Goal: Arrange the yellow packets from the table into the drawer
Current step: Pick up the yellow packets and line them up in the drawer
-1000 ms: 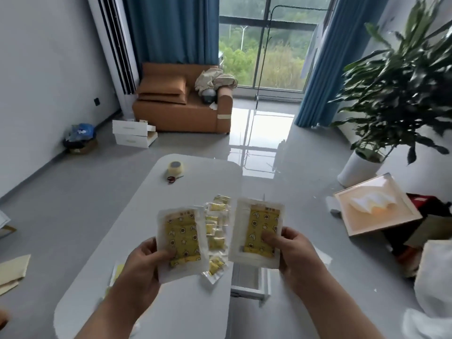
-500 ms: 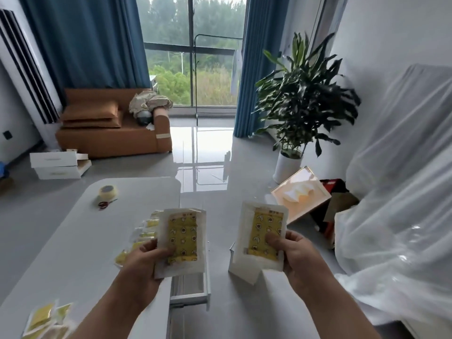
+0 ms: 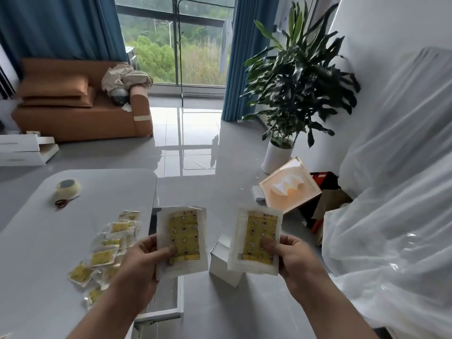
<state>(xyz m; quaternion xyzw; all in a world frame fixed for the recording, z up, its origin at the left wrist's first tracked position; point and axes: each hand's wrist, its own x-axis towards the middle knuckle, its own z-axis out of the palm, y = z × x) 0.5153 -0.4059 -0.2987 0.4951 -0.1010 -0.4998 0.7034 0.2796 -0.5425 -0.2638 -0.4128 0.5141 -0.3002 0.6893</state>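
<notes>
My left hand (image 3: 140,259) grips a clear packet with a yellow patterned sheet (image 3: 182,237), held upright beyond the table's right edge. My right hand (image 3: 289,256) grips a second yellow packet (image 3: 256,238) further right, over the floor. Several smaller yellow packets (image 3: 105,250) lie heaped on the white table (image 3: 36,241) near its right edge. The open white drawer (image 3: 168,311) juts out from the table's right side below my left forearm; its inside is mostly hidden by the packet and my arm.
A tape roll (image 3: 67,188) and red-handled scissors (image 3: 64,201) sit at the table's far end. A small white box (image 3: 223,260) stands on the floor behind the right packet. A framed panel (image 3: 289,188), potted plant (image 3: 293,86) and plastic-covered furniture (image 3: 391,192) stand to the right.
My view has swung to the right, so the table and packet heap now sit to the left. Both hands still hold their packets, now off the table's right edge over the drawer and floor.
</notes>
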